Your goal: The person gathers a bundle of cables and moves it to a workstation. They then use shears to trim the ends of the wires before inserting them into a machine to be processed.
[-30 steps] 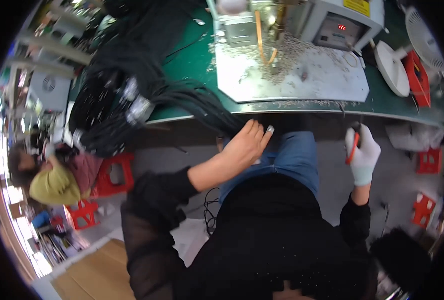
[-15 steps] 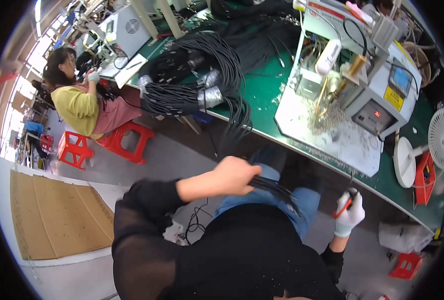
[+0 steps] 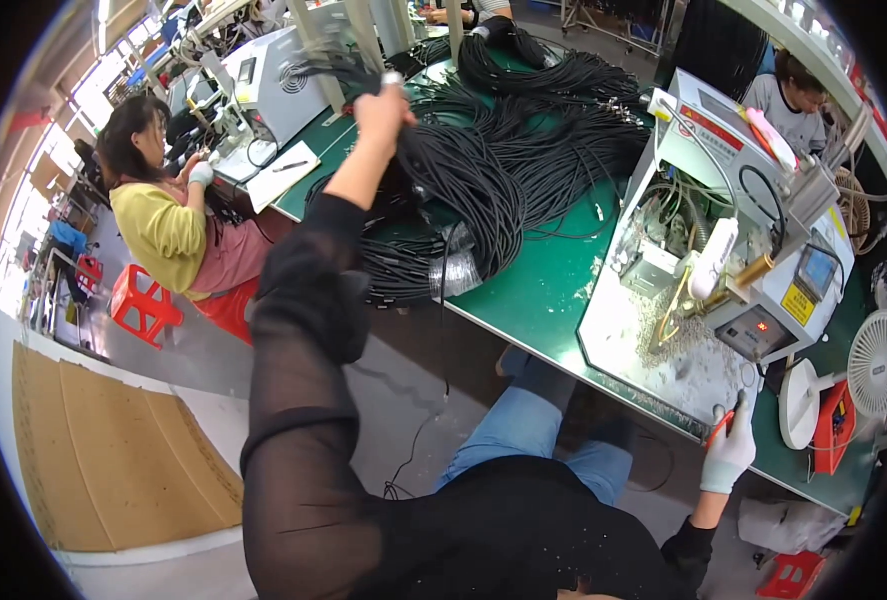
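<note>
The left hand (image 3: 379, 115) is up at 11 o'clock, closed around a bunch of black cables (image 3: 342, 68), with big cable loops (image 3: 469, 195) at 12 o'clock on the green table (image 3: 524, 300). The gloved right hand (image 3: 729, 450), at 4 o'clock, grips a tool with a red handle (image 3: 720, 430), close to the table's front edge. Bare room shows at 2 o'clock, between the loops and a shiny plate (image 3: 609, 345).

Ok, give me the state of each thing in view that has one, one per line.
Left hand: bare, raised, closed
Black cables: gripped in that hand, blurred
Right hand: gloved, closed
Red-handled tool: held there; open or shut unclear
Cable coil: bound with silvery wrap
Machine display: lit red
White fan: upright; spinning unclear
Paper: flat, pen on top
</note>
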Demonstrator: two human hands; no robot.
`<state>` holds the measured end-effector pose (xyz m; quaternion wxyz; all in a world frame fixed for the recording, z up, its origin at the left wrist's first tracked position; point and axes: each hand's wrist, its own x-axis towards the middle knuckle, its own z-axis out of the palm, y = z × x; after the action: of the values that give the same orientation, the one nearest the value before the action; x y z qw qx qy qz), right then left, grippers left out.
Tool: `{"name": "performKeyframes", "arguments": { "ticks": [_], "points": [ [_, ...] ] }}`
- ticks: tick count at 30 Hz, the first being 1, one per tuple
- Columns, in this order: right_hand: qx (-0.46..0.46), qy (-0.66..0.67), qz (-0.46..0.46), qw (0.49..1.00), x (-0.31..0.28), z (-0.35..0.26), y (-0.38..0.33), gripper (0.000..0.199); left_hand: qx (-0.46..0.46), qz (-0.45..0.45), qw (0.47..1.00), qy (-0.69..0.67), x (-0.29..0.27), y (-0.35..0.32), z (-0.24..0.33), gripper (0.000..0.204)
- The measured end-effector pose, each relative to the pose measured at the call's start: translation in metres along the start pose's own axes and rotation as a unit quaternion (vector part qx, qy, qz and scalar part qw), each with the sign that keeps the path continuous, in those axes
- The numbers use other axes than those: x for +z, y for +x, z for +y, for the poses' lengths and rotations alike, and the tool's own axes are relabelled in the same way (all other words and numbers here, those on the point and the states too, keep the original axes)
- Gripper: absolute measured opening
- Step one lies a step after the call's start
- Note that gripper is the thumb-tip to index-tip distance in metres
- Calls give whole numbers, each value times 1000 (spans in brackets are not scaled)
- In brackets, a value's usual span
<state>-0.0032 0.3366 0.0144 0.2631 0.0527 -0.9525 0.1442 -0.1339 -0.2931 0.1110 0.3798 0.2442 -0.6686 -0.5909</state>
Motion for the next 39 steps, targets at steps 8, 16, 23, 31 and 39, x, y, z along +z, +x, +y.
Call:
{"name": "performKeyframes", "arguments": {
  "ticks": [8,16,23,31,39],
  "points": [
    [17,-55,-148,987,6,16,20,43,213,-84,859,458,-3,-7,-13,52],
    [-102,-51,-71,991,2,26,28,30,162,93,944,272,-198,-121,-54,53],
    [-355,323,-157,863,6,-187,37,28,-215,96,972,-8,-182,-194,-64,28],
    [-472,349,-242,773,45,-412,79,73,-298,39,951,-73,-174,-177,-11,25],
    [-255,357,-395,807,7,-477,155,72,-385,-121,874,-269,-152,-131,29,44]
  ]
}}
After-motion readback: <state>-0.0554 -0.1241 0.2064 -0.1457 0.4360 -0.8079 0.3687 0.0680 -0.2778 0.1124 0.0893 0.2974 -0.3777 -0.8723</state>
